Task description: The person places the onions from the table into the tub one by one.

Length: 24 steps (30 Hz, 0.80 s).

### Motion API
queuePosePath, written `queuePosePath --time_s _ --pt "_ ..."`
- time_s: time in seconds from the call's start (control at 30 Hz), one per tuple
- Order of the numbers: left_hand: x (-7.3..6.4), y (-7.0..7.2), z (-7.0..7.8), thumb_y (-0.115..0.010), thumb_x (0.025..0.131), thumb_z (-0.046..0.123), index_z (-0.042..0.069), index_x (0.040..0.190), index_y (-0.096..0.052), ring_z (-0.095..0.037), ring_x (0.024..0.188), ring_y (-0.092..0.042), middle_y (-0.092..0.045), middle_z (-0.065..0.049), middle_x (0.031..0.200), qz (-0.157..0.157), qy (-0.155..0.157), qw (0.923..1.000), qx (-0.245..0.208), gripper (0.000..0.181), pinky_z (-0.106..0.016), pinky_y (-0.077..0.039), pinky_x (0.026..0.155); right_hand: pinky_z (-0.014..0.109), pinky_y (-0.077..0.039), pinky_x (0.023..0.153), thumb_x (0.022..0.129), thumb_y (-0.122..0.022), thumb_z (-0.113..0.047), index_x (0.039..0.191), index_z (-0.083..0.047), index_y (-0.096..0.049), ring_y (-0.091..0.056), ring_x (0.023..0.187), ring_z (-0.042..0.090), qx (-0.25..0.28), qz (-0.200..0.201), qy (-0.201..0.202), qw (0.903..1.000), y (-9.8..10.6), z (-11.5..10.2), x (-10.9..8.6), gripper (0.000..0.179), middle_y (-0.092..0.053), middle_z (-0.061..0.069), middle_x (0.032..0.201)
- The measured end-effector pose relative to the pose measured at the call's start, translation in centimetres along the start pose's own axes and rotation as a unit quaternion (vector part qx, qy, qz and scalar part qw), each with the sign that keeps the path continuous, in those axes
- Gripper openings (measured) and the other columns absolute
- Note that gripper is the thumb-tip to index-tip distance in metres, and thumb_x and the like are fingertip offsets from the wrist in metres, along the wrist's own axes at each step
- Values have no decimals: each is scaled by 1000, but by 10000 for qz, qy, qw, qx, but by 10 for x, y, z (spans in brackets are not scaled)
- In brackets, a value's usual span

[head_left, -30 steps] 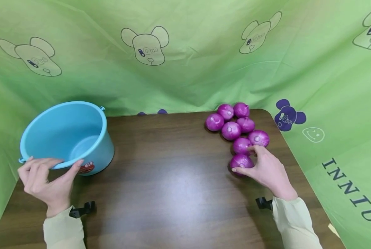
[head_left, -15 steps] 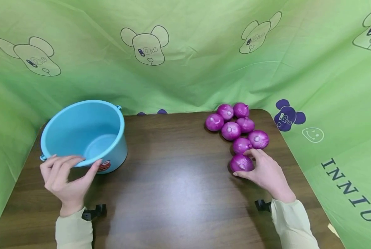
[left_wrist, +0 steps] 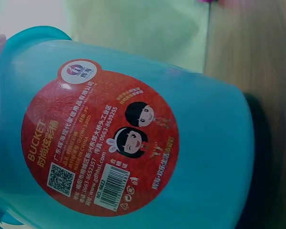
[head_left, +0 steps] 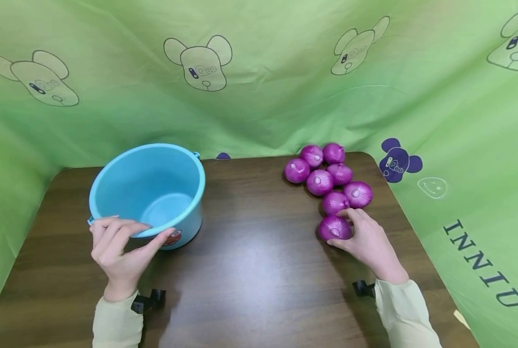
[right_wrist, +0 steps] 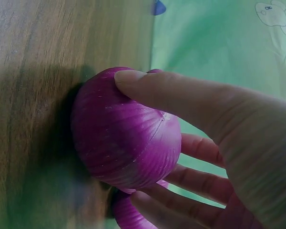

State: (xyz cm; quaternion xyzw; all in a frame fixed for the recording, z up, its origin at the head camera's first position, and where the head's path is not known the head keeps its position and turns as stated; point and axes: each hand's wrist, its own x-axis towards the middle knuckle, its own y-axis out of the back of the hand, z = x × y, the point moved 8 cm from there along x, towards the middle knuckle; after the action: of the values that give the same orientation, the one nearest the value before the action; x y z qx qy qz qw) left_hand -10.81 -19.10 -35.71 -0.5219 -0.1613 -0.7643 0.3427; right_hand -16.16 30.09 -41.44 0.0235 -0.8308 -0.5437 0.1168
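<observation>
My left hand (head_left: 122, 256) pinches the near rim of a light blue plastic bucket (head_left: 189, 223), thumb outside and fingers over the edge. The bucket stands upright at the left of the table, with nothing visible inside. A round red label (left_wrist: 100, 138) on its wall fills much of the left wrist view. Over on the right, my right hand (head_left: 367, 239) holds the nearest purple onion (head_left: 334, 228) between thumb and fingers. In the right wrist view the thumb lies across this onion (right_wrist: 124, 138), which is low over the wood.
Several more purple onions (head_left: 320, 182) lie clustered behind the held one, towards the table's back right corner. The brown wooden table (head_left: 250, 270) is bounded by a green printed cloth (head_left: 276, 111) at the back and sides.
My left hand has slid the bucket to the right, away from the left edge. My right hand has shifted its thumb and fingers slightly around the same onion, which has stayed nearly in place.
</observation>
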Motion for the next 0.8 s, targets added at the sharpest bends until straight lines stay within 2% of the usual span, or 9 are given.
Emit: queuePosePath --time_s 0.2,0.4,0.57,0.8 --pt "0 -21 27 -94 67 50 4 57 -67 -28 58 -44 -60 -4 55 -300 -414 9970 -582 54 -31 -35 75 57 -51 84 66 -97 -20 116 -4 -64 -63 100 38 104 16 53 9999 -1 -1 2 62 -66 16 110" --pt "-3 -42 52 -93 72 40 4 57 -66 -27 59 -45 -60 -3 58 -808 -693 9850 -1360 48 -37 -31 71 57 -51 84 66 -97 -18 117 -3 -63 -63 100 38 118 -14 163 9998 -3 -1 2 63 -66 18 110" --pt "-6 -46 61 -93 73 38 6 61 -67 -25 63 -46 -61 -1 62 -1281 -648 9734 -1785 42 -34 -32 72 57 -51 83 67 -96 -18 117 -3 -63 -63 99 38 144 -52 186 9997 -5 -2 3 63 -66 17 110" --pt "-9 -44 61 -94 71 40 8 64 -68 -23 67 -50 -62 1 65 -1834 -485 9604 -2039 42 -28 -40 74 57 -51 83 67 -96 -19 119 -4 -63 -63 100 39 143 -36 141 9998 -4 -2 2 63 -66 17 111"
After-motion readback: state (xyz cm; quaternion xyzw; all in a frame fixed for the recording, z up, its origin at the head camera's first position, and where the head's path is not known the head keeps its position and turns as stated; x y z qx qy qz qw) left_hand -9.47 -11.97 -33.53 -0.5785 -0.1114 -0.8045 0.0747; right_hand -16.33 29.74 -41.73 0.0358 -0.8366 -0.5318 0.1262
